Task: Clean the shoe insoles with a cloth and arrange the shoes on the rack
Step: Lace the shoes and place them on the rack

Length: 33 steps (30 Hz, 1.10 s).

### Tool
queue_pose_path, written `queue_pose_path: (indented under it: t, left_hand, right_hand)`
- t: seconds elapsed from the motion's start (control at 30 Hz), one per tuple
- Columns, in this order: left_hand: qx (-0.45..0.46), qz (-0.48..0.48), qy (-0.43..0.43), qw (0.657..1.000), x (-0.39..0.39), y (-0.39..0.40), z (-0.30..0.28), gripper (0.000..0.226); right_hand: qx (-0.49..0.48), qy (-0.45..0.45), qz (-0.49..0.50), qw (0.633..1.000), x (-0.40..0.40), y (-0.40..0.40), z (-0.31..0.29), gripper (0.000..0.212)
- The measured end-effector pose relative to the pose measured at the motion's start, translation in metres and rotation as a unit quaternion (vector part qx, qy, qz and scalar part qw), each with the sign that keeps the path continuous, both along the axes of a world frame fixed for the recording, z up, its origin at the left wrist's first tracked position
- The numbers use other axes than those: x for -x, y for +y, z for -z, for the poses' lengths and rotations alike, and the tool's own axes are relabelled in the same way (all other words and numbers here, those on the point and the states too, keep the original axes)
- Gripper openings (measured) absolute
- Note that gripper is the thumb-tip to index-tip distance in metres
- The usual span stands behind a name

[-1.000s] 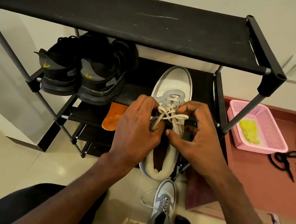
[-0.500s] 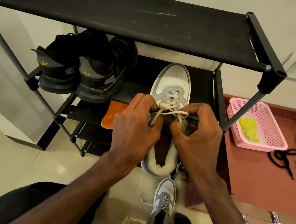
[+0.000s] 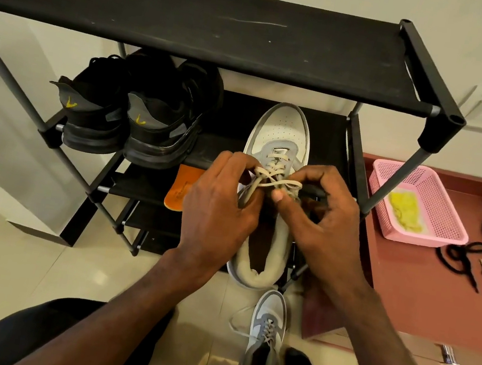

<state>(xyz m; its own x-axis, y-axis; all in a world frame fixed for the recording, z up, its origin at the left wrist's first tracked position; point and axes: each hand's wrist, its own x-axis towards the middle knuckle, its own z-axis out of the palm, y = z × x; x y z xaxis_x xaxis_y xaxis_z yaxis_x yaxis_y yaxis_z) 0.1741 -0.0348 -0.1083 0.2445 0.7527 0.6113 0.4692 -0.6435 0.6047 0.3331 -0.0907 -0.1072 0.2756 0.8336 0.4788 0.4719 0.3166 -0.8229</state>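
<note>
At frame centre, left hand (image 3: 217, 207) and right hand (image 3: 321, 225) pinch the cream flat laces (image 3: 268, 180) of the white-and-grey leather sneaker (image 3: 281, 132); uneven pulling could loosen the knot.

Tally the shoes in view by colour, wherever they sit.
Black sneakers: 2, side by side on the rack shelf
Grey-and-white sneakers: 2, one at the hands, one on the floor
Total: 4

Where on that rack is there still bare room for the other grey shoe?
The top shelf is bare from post to post. The second shelf is crowded: black sneakers left, grey-white sneaker right, only a gap between them.
</note>
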Motion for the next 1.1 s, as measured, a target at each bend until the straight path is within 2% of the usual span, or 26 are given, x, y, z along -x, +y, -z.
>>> queue_pose_path:
  t: [0.07,0.23,0.43,0.47,0.57,0.63,0.73,0.83,1.1]
  left_hand:
    - [0.006,-0.004,-0.012,1.000,0.000,0.001,0.000,0.027]
    - [0.010,-0.006,-0.008,1.000,-0.005,0.001,-0.002,0.023]
    - [0.012,0.002,-0.012,1.000,-0.004,0.000,-0.002,0.023]
    - [0.014,0.003,-0.016,1.000,-0.004,0.000,-0.002,0.023]
    - [0.018,0.017,-0.016,1.000,-0.004,0.004,-0.003,0.023]
    - [0.024,0.049,-0.003,0.998,0.001,0.008,-0.005,0.025]
    - [0.062,0.132,0.011,0.989,0.013,0.011,-0.009,0.030]
    - [0.098,0.192,-0.006,0.976,0.025,0.017,-0.013,0.026]
    - [0.066,0.160,0.045,0.984,0.018,0.031,-0.020,0.018]
  right_hand:
    - [0.017,0.058,-0.054,0.997,-0.008,-0.003,-0.005,0.022]
    - [0.024,0.024,-0.073,0.997,-0.015,-0.001,-0.004,0.018]
    - [0.047,0.092,-0.089,0.991,-0.019,0.000,-0.007,0.013]
    - [0.054,0.100,-0.096,0.989,-0.019,-0.001,-0.007,0.017]
    - [0.081,0.112,-0.118,0.983,-0.018,-0.004,-0.007,0.051]
    - [0.081,0.098,-0.113,0.985,-0.016,-0.003,-0.004,0.063]
    - [0.063,0.081,-0.101,0.990,-0.014,-0.002,-0.002,0.065]
    - [0.049,0.105,-0.087,0.989,-0.011,-0.001,-0.004,0.065]
    - [0.060,0.123,-0.075,0.988,-0.009,-0.002,-0.006,0.059]
